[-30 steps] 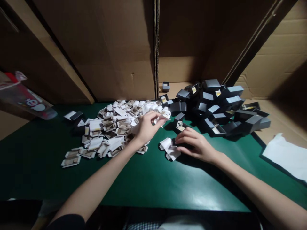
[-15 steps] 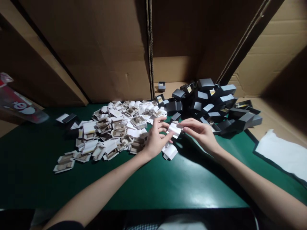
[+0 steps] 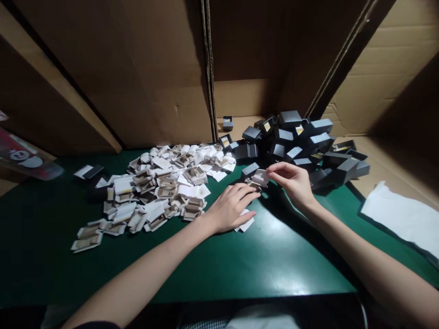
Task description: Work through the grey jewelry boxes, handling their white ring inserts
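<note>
My right hand point(image 3: 293, 180) pinches a small white folded card insert point(image 3: 261, 177) between thumb and fingers, just in front of a small open dark box point(image 3: 249, 172) on the green table point(image 3: 219, 265). My left hand point(image 3: 230, 206) lies palm down with fingers stretched out over a few white paper pieces point(image 3: 246, 224) on the table. A wide heap of white and tan folded inserts point(image 3: 161, 185) spreads to the left of my left hand. A pile of small dark grey boxes point(image 3: 302, 144) stands behind my right hand.
Brown cardboard walls point(image 3: 154, 82) close off the back and the right side. A white sheet point(image 3: 401, 214) lies at the right on cardboard. A red and white packet point(image 3: 24, 157) sits at the far left. One lone small box point(image 3: 227, 122) stands at the back.
My left hand let go of the insert and dropped flat onto the paper pieces. My right hand kept the insert and carried it right, towards the open dark box.
</note>
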`<state>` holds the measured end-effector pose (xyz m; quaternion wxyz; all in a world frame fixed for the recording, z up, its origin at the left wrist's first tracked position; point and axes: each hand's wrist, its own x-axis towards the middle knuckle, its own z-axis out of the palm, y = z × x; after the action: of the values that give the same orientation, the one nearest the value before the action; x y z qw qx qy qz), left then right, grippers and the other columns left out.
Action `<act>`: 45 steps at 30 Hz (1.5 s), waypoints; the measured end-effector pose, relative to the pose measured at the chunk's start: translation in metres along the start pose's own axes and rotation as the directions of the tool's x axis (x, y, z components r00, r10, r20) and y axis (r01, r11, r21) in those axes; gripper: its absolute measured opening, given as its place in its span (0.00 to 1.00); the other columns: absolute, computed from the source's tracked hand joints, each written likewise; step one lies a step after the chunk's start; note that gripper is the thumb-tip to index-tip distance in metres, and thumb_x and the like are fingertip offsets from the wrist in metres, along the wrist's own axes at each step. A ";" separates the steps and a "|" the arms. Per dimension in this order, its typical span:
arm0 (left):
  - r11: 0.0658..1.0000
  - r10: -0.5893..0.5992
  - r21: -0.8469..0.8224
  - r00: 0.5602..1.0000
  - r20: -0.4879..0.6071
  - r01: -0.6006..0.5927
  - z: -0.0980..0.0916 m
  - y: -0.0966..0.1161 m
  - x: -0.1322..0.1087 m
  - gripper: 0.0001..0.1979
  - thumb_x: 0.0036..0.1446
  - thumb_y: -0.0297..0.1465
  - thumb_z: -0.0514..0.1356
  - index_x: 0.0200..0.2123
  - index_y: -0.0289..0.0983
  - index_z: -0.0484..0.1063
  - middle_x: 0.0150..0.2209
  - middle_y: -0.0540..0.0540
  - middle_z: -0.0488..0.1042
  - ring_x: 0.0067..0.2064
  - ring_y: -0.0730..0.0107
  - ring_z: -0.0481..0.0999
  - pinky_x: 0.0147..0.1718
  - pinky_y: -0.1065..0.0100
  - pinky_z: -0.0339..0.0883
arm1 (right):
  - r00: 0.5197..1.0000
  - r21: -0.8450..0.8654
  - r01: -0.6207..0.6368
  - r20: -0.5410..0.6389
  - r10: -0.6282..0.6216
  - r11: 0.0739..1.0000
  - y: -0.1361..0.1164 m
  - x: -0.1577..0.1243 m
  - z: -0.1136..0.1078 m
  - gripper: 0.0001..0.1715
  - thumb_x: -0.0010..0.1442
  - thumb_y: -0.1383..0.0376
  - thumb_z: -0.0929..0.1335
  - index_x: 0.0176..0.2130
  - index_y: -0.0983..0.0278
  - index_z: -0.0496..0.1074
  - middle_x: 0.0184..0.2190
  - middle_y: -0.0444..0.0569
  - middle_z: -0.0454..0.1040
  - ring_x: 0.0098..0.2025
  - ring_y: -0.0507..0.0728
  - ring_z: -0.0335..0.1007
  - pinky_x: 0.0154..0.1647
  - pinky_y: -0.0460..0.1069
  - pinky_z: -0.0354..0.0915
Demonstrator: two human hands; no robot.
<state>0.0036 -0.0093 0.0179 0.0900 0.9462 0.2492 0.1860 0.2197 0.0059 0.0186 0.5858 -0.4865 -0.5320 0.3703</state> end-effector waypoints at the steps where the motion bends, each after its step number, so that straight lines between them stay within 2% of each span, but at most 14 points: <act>1: 1.000 0.011 -0.010 1.000 -0.019 -0.011 0.000 -0.001 0.000 0.18 0.63 0.35 0.53 0.54 0.36 0.65 0.55 0.39 0.68 0.58 0.55 0.63 0.54 0.54 0.62 | 1.000 -0.007 0.003 0.015 -0.003 1.000 0.001 0.000 0.000 0.11 0.46 0.60 0.75 0.29 0.64 0.75 0.30 0.47 0.76 0.32 0.54 0.73 0.36 0.49 0.70; 6: 0.998 0.049 -0.036 0.992 -0.116 -0.054 0.004 -0.005 -0.001 0.12 0.63 0.32 0.52 0.46 0.35 0.70 0.49 0.39 0.71 0.55 0.59 0.66 0.52 0.58 0.66 | 0.994 -0.034 0.046 0.105 -0.042 0.998 0.003 -0.001 0.002 0.07 0.49 0.62 0.73 0.29 0.64 0.74 0.30 0.47 0.75 0.33 0.54 0.72 0.37 0.48 0.69; 10: 0.997 0.071 -0.024 0.982 -0.175 -0.076 0.006 -0.005 -0.001 0.11 0.63 0.29 0.51 0.42 0.34 0.72 0.47 0.40 0.72 0.52 0.61 0.68 0.49 0.59 0.68 | 0.962 -0.111 0.237 0.167 -0.217 0.965 0.003 -0.004 0.002 0.03 0.55 0.65 0.70 0.30 0.63 0.74 0.32 0.47 0.74 0.35 0.54 0.71 0.37 0.49 0.69; 14: 0.997 0.073 0.016 0.975 -0.208 -0.071 0.005 -0.004 -0.002 0.10 0.62 0.27 0.51 0.39 0.35 0.73 0.43 0.41 0.73 0.50 0.62 0.70 0.46 0.62 0.70 | 0.857 -0.268 0.494 0.308 -0.413 0.827 0.003 -0.008 0.003 0.07 0.59 0.69 0.66 0.34 0.62 0.74 0.36 0.50 0.73 0.39 0.55 0.72 0.38 0.50 0.70; 18: 0.997 0.074 0.050 0.976 -0.205 -0.065 0.005 -0.004 -0.002 0.10 0.62 0.27 0.51 0.38 0.34 0.73 0.40 0.42 0.73 0.48 0.63 0.70 0.44 0.63 0.70 | 0.732 -0.326 0.667 0.450 -0.511 0.670 0.004 -0.010 0.006 0.13 0.63 0.71 0.62 0.41 0.61 0.74 0.40 0.52 0.73 0.42 0.55 0.73 0.41 0.51 0.71; 21: 0.997 0.070 0.051 0.979 -0.190 -0.061 0.006 -0.006 -0.002 0.11 0.62 0.27 0.50 0.38 0.34 0.72 0.39 0.42 0.71 0.45 0.65 0.71 0.42 0.65 0.70 | 0.685 -0.335 0.717 0.501 -0.529 0.612 0.005 -0.012 0.008 0.16 0.63 0.73 0.60 0.45 0.60 0.72 0.43 0.54 0.73 0.45 0.56 0.72 0.44 0.52 0.72; 27: 0.998 0.050 0.037 0.979 -0.200 -0.044 0.007 -0.006 -0.002 0.10 0.62 0.26 0.50 0.35 0.34 0.72 0.37 0.42 0.69 0.43 0.66 0.69 0.40 0.66 0.68 | 0.632 -0.319 0.757 0.577 -0.517 0.570 0.010 -0.012 0.006 0.24 0.61 0.77 0.56 0.50 0.61 0.68 0.50 0.54 0.71 0.51 0.56 0.69 0.48 0.53 0.71; 30: 1.000 0.030 0.009 0.973 -0.230 -0.028 0.007 -0.007 -0.002 0.10 0.62 0.26 0.51 0.34 0.34 0.71 0.36 0.43 0.69 0.43 0.66 0.69 0.40 0.66 0.68 | 0.577 -0.382 0.813 0.630 -0.519 0.440 0.010 -0.011 0.005 0.25 0.60 0.79 0.56 0.48 0.61 0.69 0.54 0.54 0.70 0.50 0.57 0.69 0.44 0.54 0.70; 33: 1.000 -0.008 -0.026 0.964 -0.267 0.001 0.008 -0.007 -0.002 0.09 0.62 0.25 0.51 0.34 0.34 0.71 0.36 0.42 0.69 0.43 0.65 0.68 0.40 0.65 0.68 | 0.533 -0.421 0.846 0.670 -0.517 0.326 0.007 -0.010 0.006 0.19 0.61 0.79 0.58 0.43 0.64 0.71 0.55 0.55 0.69 0.50 0.58 0.68 0.41 0.54 0.66; 36: 0.999 -0.025 -0.051 0.956 -0.294 0.010 0.008 -0.007 -0.001 0.09 0.61 0.25 0.51 0.34 0.35 0.71 0.36 0.43 0.70 0.43 0.65 0.69 0.40 0.65 0.68 | 0.522 -0.440 0.851 0.662 -0.538 0.285 0.002 -0.010 0.005 0.12 0.62 0.76 0.62 0.38 0.64 0.72 0.51 0.54 0.72 0.49 0.58 0.67 0.39 0.53 0.63; 40: 0.997 -0.032 -0.078 0.947 -0.319 0.007 0.007 -0.006 -0.001 0.09 0.61 0.24 0.51 0.33 0.35 0.71 0.36 0.42 0.71 0.43 0.65 0.69 0.41 0.64 0.68 | 0.524 -0.482 0.848 0.696 -0.492 0.222 -0.003 -0.010 0.002 0.17 0.60 0.77 0.61 0.40 0.62 0.74 0.45 0.50 0.75 0.42 0.57 0.65 0.35 0.53 0.58; 42: 0.996 -0.041 -0.085 0.948 -0.316 0.015 0.007 -0.006 -0.001 0.09 0.61 0.24 0.52 0.34 0.34 0.71 0.37 0.42 0.71 0.44 0.64 0.69 0.42 0.64 0.68 | 0.550 -0.507 0.833 0.721 -0.422 0.219 -0.004 -0.009 0.001 0.20 0.60 0.78 0.61 0.42 0.61 0.74 0.45 0.49 0.76 0.42 0.57 0.65 0.35 0.53 0.57; 45: 0.995 -0.056 -0.091 0.949 -0.309 0.029 0.007 -0.007 -0.001 0.09 0.61 0.24 0.52 0.34 0.35 0.71 0.37 0.42 0.71 0.45 0.64 0.69 0.43 0.63 0.68 | 0.597 -0.536 0.803 0.723 -0.348 0.262 -0.004 -0.009 0.001 0.22 0.59 0.78 0.60 0.45 0.60 0.74 0.47 0.48 0.75 0.43 0.58 0.65 0.36 0.54 0.57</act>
<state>0.0021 -0.0043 0.0096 0.0939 0.8947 0.2723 0.3415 0.2171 -0.0033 0.0202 0.2263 -0.3553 -0.9036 -0.0777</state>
